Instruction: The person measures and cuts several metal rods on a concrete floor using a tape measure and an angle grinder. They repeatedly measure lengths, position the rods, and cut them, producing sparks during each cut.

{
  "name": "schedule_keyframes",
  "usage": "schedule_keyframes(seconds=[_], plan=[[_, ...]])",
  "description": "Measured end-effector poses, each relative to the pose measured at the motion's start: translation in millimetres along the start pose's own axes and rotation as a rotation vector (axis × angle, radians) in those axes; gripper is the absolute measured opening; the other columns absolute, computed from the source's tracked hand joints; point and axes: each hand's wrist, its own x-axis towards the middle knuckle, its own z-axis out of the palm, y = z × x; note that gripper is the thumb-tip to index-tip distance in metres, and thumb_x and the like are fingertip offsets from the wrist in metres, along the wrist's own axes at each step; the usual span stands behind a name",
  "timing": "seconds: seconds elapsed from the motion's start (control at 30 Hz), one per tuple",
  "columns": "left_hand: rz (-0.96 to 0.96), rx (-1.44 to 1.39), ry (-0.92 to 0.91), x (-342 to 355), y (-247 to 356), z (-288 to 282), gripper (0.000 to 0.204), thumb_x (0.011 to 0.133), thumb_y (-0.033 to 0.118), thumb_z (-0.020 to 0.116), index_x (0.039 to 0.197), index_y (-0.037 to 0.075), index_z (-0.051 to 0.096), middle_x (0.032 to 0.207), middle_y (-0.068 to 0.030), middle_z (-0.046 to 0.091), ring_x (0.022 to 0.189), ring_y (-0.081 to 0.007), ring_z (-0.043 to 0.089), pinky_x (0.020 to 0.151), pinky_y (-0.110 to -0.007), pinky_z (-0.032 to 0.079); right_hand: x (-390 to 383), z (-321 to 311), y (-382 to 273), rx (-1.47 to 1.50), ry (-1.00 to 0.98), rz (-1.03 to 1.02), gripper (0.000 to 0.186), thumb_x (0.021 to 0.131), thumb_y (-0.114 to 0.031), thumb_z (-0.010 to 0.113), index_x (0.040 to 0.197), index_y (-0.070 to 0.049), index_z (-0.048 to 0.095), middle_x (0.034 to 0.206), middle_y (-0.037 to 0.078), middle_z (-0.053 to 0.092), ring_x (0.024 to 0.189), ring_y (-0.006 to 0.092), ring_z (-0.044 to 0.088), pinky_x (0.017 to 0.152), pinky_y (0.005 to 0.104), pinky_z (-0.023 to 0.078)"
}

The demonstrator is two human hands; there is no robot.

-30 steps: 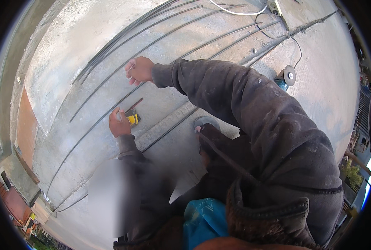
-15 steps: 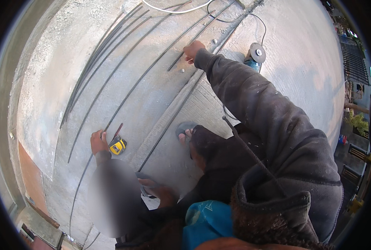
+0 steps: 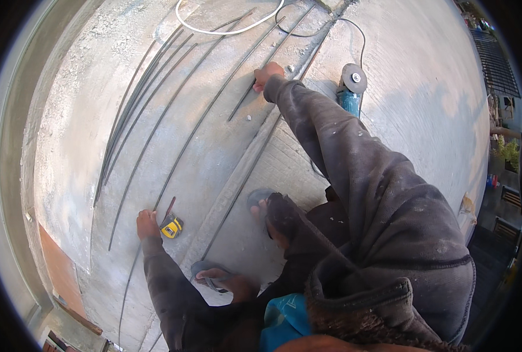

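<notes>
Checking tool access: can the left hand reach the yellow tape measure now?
Likely yes: the tape measure lies beside the left hand, nothing visibly blocking, though that hand is at a rebar rod.

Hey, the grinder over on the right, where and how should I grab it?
Probably by the grinder's teal body, coming from its near end, by your right sleeve. The body is narrow enough to wrap fingers around, and the exposed disc sits at the far end. Mind the dark cord along its right side.
</notes>
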Motion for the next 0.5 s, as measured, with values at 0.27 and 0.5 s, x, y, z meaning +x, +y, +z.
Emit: schedule_keyframes(seconds=[0.27,0.5], plan=[[0.16,-0.103,0.051,17,28,8,0.016,0.09,0.019,0.061,0.087,0.005,0.056,0.089,-0.014,0.058,0.087,-0.0343,0.055,0.077,-0.045,0.043,69,14,58,-0.271,-0.242,-0.368,0.028,0.092,-0.019,0.054,0.096,0.008,0.063,0.085,0.017,0.07,0.072,0.0255,0.071,0.062,0.0329,0.058],[0.146,-0.164,0.059,48,105,-2,0.019,0.09,0.022,0.062,0.084,0.004,0.057,0.088,-0.0137,0.06,0.086,-0.0332,0.056,0.076,-0.044,0.044,99,13,76,-0.372,-0.312,-0.389,0.029,0.092,-0.037,0.058,0.095,-0.013,0.075,0.081,0.0,0.073,0.079,0.0157,0.07,0.076,0.0302,0.054]])
